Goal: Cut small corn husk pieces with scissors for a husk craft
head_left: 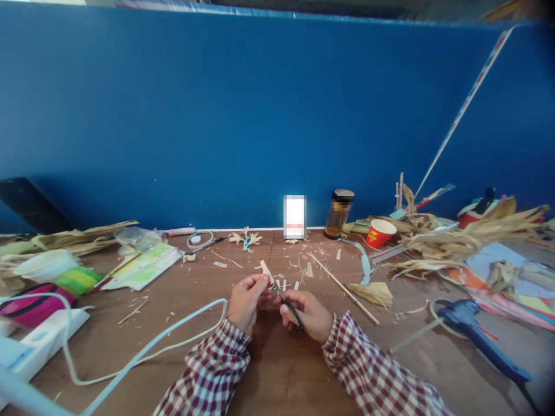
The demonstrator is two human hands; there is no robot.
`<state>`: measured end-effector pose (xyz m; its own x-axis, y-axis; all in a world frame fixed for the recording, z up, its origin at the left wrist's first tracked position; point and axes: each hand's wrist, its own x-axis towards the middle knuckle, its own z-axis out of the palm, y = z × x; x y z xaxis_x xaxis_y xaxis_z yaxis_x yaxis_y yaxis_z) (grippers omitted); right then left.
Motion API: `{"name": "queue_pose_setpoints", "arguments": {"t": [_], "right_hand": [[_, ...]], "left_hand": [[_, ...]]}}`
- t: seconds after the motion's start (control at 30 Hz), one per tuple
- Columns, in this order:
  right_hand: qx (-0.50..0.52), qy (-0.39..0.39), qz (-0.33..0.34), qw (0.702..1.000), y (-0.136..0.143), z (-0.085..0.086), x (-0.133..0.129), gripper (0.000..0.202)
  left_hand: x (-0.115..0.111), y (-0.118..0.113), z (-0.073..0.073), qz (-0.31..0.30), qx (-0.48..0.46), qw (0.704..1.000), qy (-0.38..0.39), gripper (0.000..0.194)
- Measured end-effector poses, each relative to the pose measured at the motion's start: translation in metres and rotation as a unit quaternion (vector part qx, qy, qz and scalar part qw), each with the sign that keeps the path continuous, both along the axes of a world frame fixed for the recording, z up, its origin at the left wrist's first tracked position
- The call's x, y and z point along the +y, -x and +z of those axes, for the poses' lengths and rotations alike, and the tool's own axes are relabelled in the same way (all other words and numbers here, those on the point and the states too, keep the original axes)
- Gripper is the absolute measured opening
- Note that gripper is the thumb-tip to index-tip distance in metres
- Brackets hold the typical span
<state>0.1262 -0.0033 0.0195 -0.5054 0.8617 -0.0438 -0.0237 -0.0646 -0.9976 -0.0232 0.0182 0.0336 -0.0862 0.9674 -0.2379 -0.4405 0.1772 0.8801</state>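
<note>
Maroon-and-white checked fabric sleeves (212, 370) come nearest the camera, leading forward to two bare hands above the brown wooden desk (277, 375). Between the fingertips of the left hand (247, 300), pinched together, is a small, pale, flat strip of dried plant material (265, 268), pointing up and away from the hand. The right hand (309, 315) is curled around the black handles of a small pair of scissors (295, 315); its blades reach toward the strip, just beside the left fingertips, and whether they are parted is too small to tell.

Just beyond both hands, cream-coloured cut scraps (309, 270) are scattered. Ahead of the left hand stands a pale, petalled husk flower with a light-blue middle (246, 238). To the right of the right hand lie a long, thin, straw-coloured stick (344, 289) and a broad, tan piece of husk (373, 293); farther out that way is a dark-blue glue gun (481, 335). Past the right hand, toward the blue partition (260, 115), are a dark-lidded jar of amber liquid (339, 215) and a red paper cup (380, 235). Left of the left hand, a looped white cable (160, 336) runs near a white power strip (54, 341) and a magenta fabric pouch (39, 306).
</note>
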Motion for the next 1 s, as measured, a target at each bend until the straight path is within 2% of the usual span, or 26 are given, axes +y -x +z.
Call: {"name": "queue_pose_setpoints", "arguments": {"t": [1.0], "right_hand": [[-0.007,0.003,-0.01,1.0,0.0004,-0.001,0.0,0.037]], "left_hand": [[-0.0002,-0.0001,0.0015,0.001,-0.005,1.0,-0.002,0.027]]}}
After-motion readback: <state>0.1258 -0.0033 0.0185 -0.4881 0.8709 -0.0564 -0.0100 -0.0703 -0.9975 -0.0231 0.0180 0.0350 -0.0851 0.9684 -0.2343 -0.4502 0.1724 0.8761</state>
